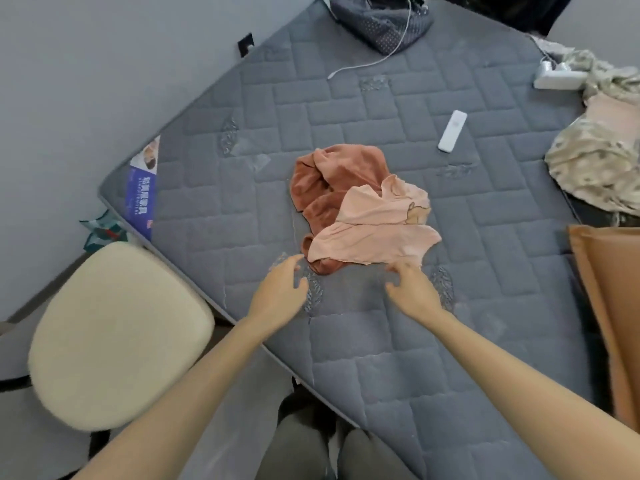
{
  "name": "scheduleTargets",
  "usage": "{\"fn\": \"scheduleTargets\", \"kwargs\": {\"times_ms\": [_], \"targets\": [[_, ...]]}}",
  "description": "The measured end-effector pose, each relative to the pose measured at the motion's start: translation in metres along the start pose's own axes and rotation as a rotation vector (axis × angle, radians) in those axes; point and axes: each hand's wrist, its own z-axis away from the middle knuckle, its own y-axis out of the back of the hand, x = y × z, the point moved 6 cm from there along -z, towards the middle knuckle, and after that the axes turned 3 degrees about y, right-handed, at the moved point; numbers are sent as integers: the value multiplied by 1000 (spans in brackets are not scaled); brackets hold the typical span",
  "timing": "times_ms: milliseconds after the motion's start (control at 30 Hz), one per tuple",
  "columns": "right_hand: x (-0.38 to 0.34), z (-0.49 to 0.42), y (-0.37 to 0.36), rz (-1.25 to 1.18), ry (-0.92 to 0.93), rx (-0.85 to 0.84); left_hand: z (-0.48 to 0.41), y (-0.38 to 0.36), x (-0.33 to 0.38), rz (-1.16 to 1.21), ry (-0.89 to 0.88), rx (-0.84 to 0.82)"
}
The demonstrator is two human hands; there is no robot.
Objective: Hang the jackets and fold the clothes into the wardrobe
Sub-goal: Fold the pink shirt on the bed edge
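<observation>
left hand [280, 294]; right hand [414, 292]; fingers [398, 269] loosely spread, just beside pink top [374, 233]

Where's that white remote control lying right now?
In the head view, the slim white remote control lies on the grey quilted mattress, up and right of the crumpled pale pink garment.

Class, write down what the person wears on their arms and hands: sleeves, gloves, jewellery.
The left hand and right hand are bare: no gloves, and no rings, watch or bracelet show. Both forearms are uncovered, with no sleeve in view.
</observation>
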Motion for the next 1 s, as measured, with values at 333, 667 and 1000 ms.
{"fn": "scheduleTargets", "kwargs": {"times_ms": [333,667,1000], "targets": [[104,-77,-52,15,-184,-5,-118,-119,14,-132,-227,-155],[155,-140,-85,183,-72,161,-181,-199,-12,-676,-519,4],[130,-105,-62,39,153,288,-167,-190,-4,-635,-382,-104]]}}
